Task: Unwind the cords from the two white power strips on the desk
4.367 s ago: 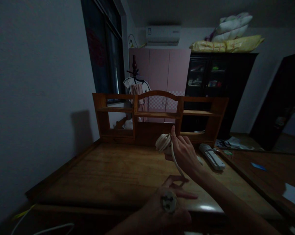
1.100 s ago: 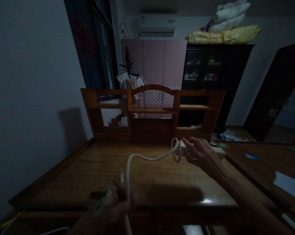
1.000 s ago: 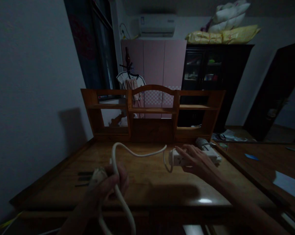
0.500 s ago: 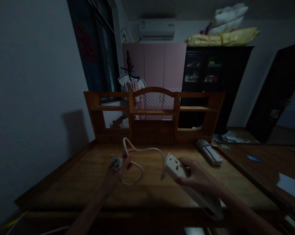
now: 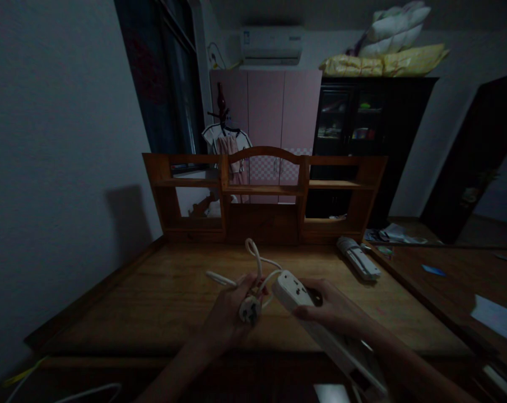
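Note:
My right hand (image 5: 334, 311) is closed around a long white power strip (image 5: 290, 289) held above the wooden desk (image 5: 161, 291), its socket end pointing up and to the left. My left hand (image 5: 227, 311) is closed on the strip's white plug (image 5: 250, 309) and on loops of its white cord (image 5: 255, 261), which curl up between the two hands. The plug's pins face me. The two hands are close together over the middle of the desk.
A second white power strip (image 5: 357, 258) lies on the desk at the right. A wooden shelf unit (image 5: 264, 193) stands along the desk's back edge. A wall is on the left, another wooden table (image 5: 446, 285) on the right, with papers.
My left hand has come in from the left towards the power strip, gathering the cord into tighter loops and turning the plug to face me. My right hand has stayed holding the strip.

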Demonstrator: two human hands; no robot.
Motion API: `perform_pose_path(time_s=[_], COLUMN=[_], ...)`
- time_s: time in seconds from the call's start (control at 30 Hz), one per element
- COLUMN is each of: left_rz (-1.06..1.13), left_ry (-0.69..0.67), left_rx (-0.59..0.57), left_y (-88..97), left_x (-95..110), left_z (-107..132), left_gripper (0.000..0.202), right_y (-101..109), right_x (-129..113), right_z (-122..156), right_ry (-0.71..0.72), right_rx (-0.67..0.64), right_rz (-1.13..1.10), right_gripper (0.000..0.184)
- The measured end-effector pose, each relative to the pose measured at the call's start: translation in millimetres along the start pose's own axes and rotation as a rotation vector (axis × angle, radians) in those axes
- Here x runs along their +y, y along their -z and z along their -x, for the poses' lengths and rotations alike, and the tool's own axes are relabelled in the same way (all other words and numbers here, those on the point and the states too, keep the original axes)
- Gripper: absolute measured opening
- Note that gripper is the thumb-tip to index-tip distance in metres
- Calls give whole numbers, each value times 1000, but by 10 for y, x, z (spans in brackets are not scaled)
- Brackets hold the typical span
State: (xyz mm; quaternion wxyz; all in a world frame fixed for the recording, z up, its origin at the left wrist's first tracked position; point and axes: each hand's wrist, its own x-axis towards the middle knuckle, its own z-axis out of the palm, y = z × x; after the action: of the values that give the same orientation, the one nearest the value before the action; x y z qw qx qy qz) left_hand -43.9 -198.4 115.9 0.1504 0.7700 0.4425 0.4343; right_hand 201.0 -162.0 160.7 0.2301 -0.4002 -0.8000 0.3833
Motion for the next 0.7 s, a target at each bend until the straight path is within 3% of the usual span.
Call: perform_pose_path(time_s=[0.13, 0.27, 0.5, 0.7], left_rz=[-152, -302, -368, -256], left_ry=[-10, 4, 27, 77], left_rx=[-38, -28, 103, 250], left_y=[94, 73, 78, 124], left_x=[-197, -428, -851, -1063], left_z=[-3, -32, -65, -62], left_gripper=[37, 19, 26, 28], right_y=[110, 190, 348, 365], right_x=[47, 66, 126, 394], right_z=[32, 56, 15, -123], right_ry=[9, 118, 168, 81], right_rx=[1, 48, 323, 528], right_rz=[-38, -185, -264, -389], right_gripper=[47, 50, 39, 39])
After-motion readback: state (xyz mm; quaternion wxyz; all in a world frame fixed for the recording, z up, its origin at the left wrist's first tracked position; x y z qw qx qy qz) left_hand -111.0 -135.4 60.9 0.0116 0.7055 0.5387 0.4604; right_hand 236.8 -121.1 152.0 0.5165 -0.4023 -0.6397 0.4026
